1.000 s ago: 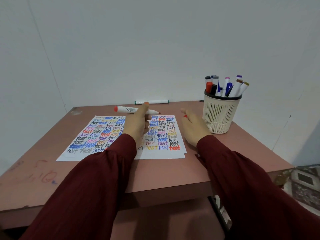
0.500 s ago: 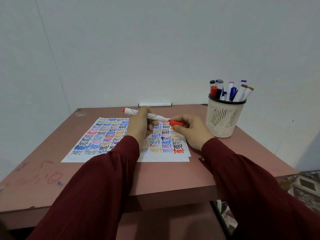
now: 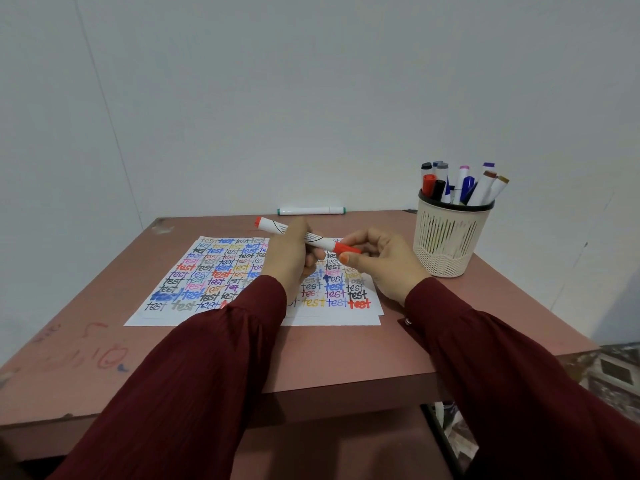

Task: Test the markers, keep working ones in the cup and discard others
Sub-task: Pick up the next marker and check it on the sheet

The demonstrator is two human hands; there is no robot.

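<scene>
Plain room corner: bare white walls (image 3: 311,98), scribbled brown table (image 3: 104,344).

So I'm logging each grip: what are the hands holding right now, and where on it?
One white-barrelled red marker: the left hand grips mid-barrel, the right hand pinches its red cap.

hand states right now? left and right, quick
Left hand: grips the barrel of the white red-ended marker.
Right hand: fingers pinch the red plastic cap at that marker's end.
</scene>
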